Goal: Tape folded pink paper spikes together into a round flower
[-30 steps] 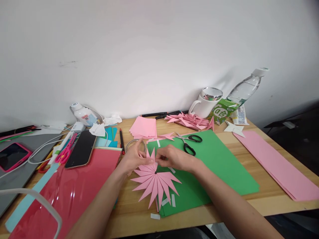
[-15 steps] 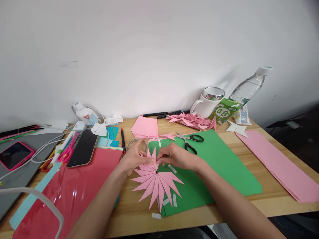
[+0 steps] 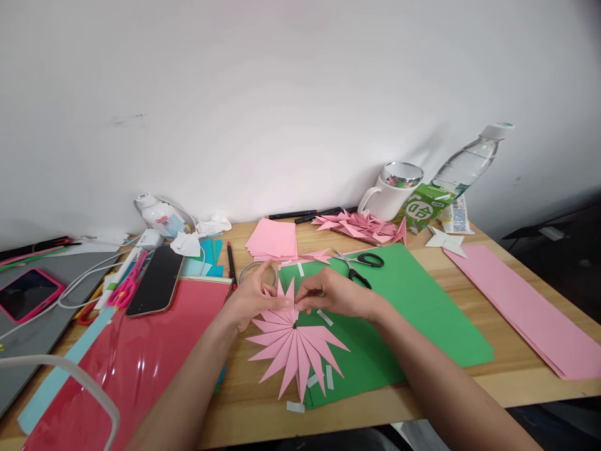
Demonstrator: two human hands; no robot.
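Note:
A pink folded-paper pinwheel [image 3: 295, 351] with many pointed blades hangs between my hands, in front of green paper sheets [image 3: 404, 313]. My left hand [image 3: 253, 297] pinches its upper left blades, thumb on top and index finger lifted. The fingertips of my right hand [image 3: 331, 294] are closed on a blade at the top, close to the left thumb. On the upper right side, a gap shows between the blades. Small white paper strips [image 3: 325, 318] lie on the green sheets around the pinwheel.
Black-handled scissors [image 3: 360, 269] rest on the green sheets' far edge. Behind are pink paper squares [image 3: 272, 238], a heap of pink folded pieces [image 3: 359, 225], a white mug [image 3: 392, 191] and a water bottle [image 3: 472, 163]. Left are a phone [image 3: 154, 280] and a red folder [image 3: 164, 338]. Pink strips [image 3: 521, 307] lie right.
Both hands keep almost the same grip. The pinwheel's lower and right blades have spread slightly outward.

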